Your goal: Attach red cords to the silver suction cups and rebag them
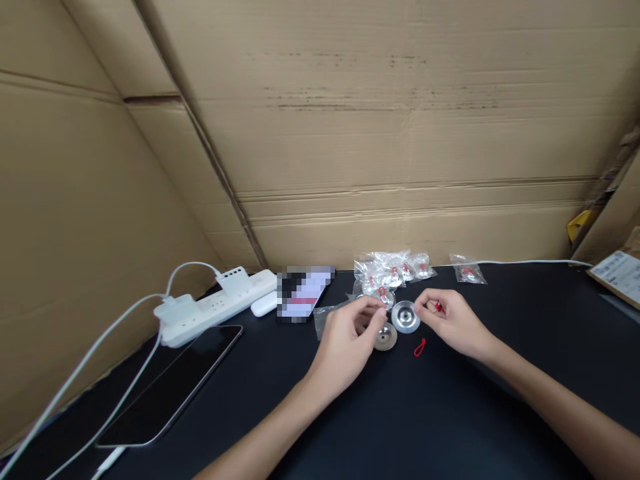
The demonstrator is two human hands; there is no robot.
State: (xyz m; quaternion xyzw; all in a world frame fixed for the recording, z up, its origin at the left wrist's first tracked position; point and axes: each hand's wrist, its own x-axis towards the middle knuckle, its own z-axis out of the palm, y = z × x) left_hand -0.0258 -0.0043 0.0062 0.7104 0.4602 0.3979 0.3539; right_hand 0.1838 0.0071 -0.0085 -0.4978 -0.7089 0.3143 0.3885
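Note:
A small silver finger cymbal (406, 317), a domed disc with a centre hole, is tilted up between my two hands. My right hand (457, 323) pinches its right edge, and a bit of red cord (439, 307) shows among the curled fingers. My left hand (350, 333) is closed, thumb and forefinger together near the disc's left edge; whatever they pinch is hidden. Just below, beside the left thumb, is a second finger cymbal (385, 337). A loose red cord loop (420, 347) lies on the black table below the discs.
Clear bags (387, 267) holding discs and red cords are heaped by the cardboard wall (400, 133); another bag (468, 270) lies to their right. Leftward are a phone (305, 293), a white power strip (215, 307) with cables and a dark tablet (173, 387). A labelled parcel (620, 275) stands far right.

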